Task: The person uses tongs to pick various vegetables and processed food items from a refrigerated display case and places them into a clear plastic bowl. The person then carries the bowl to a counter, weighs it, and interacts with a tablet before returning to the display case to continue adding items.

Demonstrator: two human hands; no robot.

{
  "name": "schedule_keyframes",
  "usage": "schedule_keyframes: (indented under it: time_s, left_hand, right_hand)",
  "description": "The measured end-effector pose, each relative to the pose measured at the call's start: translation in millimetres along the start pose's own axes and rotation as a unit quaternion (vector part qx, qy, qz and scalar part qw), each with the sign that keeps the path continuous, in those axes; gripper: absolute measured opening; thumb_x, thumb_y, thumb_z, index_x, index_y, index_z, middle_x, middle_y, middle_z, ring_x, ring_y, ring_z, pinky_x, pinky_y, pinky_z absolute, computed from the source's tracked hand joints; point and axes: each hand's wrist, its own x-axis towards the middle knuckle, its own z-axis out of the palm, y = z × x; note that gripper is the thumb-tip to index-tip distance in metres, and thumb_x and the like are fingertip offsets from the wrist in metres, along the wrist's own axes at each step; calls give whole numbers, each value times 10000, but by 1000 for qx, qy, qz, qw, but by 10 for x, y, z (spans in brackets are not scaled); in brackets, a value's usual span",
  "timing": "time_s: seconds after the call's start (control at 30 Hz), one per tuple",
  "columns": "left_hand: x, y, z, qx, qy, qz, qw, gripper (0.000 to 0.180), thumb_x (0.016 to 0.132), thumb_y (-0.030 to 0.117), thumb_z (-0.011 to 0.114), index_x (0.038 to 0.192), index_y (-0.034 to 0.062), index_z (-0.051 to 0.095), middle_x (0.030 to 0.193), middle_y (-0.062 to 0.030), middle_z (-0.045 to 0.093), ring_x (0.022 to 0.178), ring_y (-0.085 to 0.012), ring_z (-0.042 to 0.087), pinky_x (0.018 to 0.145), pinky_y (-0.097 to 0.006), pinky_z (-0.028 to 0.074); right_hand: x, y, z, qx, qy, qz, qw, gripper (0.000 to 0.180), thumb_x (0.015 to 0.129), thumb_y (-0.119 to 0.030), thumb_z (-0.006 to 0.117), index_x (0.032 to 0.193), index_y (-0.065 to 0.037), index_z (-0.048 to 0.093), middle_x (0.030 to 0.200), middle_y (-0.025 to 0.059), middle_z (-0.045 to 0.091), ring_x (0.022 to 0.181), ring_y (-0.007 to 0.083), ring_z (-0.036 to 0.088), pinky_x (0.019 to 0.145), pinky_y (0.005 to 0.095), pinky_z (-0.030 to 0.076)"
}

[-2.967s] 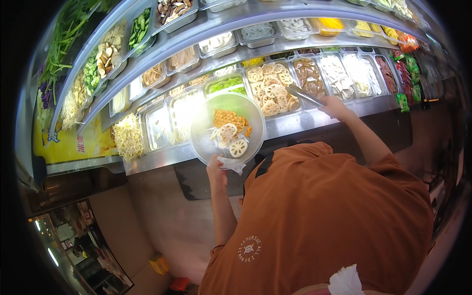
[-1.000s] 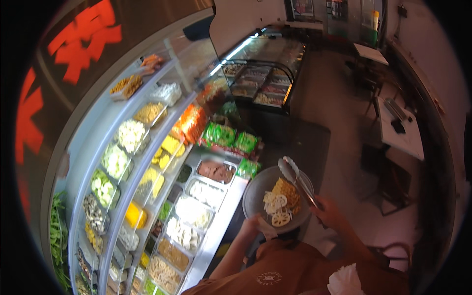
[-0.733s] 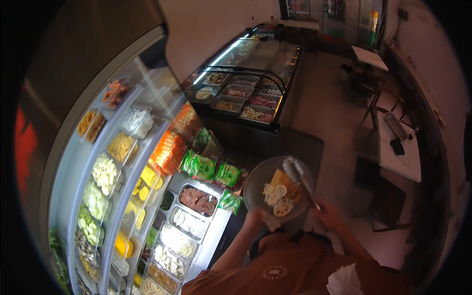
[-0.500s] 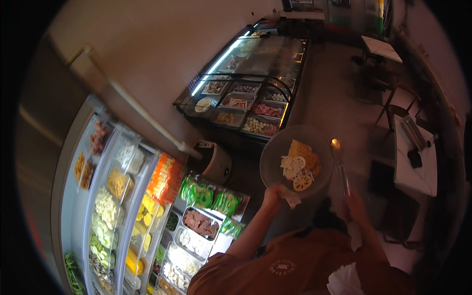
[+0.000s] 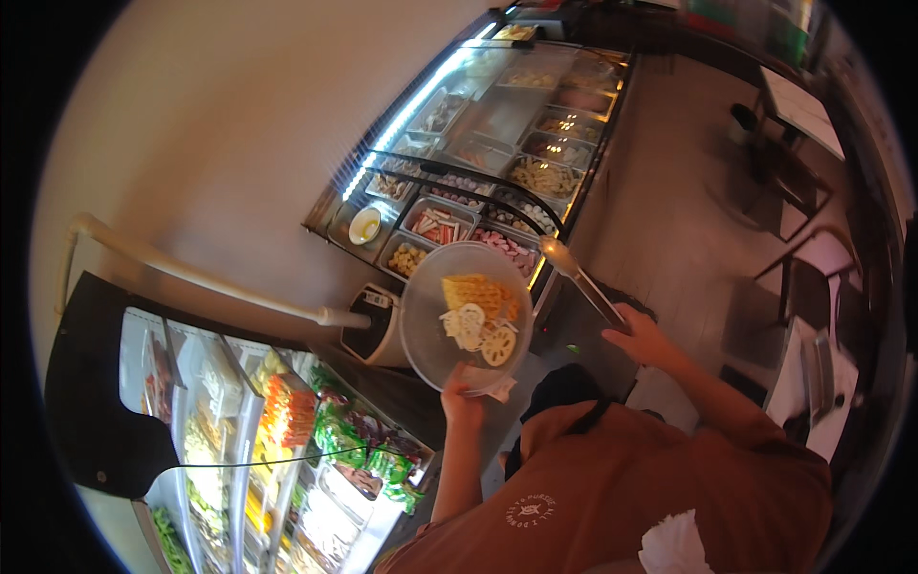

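Note:
My left hand (image 5: 463, 390) is closed on the rim of a translucent round bowl (image 5: 418, 325), with a pale scrap of paper (image 5: 499, 388) beside the fingers. In the bowl lie lotus root slices (image 5: 498, 345), some whitish pieces and a ridged yellow-orange piece (image 5: 475, 292). Farther right, my right hand (image 5: 639, 337) grips metal tongs (image 5: 585, 284). Their tips point up and left, toward the glass display case (image 5: 478, 124), and no food shows in them. The bowl hangs in front of the case's near edge and covers part of its nearest trays.
The case holds metal trays, among them red-and-white sticks (image 5: 440, 226) and yellow balls (image 5: 404, 259), plus a small bowl (image 5: 364, 226). A lit shelf of vegetables (image 5: 206, 459) stands lower left, near a pipe (image 5: 210, 275) and a bin (image 5: 373, 325). Tables (image 5: 803, 110) and chairs (image 5: 813, 287) line the right.
The display case appears nearer and larger. My left hand and the bowl have moved left in the picture; my right hand has risen, with the tongs now reaching up and left.

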Motion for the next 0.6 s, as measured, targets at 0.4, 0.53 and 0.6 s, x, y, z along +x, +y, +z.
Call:
schedule_keyframes:
  time_s: [0.4,0.53,0.6]
  left_hand:
    - [3133,518,1590,-144,216,200,945,655,843,71,451,1478,-86,438,1419,-267,538,1314,-422,534,1125,-591,451]
    - [3622,792,2455,-192,241,220,926,692,822,86,451,1496,-70,436,1496,-256,501,1335,-426,518,1138,-569,440]
    - [3749,849,2828,-200,276,221,914,718,800,116,458,1490,-82,436,1460,-248,530,1320,-412,540,1119,-564,467]
  right_hand:
    - [5679,458,-366,-293,-294,-117,902,363,829,-257,740,1041,20,637,908,274,693,891,485,674,789,540,533]
    - [7127,427,-254,-313,-390,-255,828,375,781,-246,776,1022,11,649,889,242,702,918,445,683,823,528,532]
    - [7810,431,-109,-270,-381,-406,786,373,757,-247,800,1004,3,673,893,217,715,948,406,694,916,499,507]
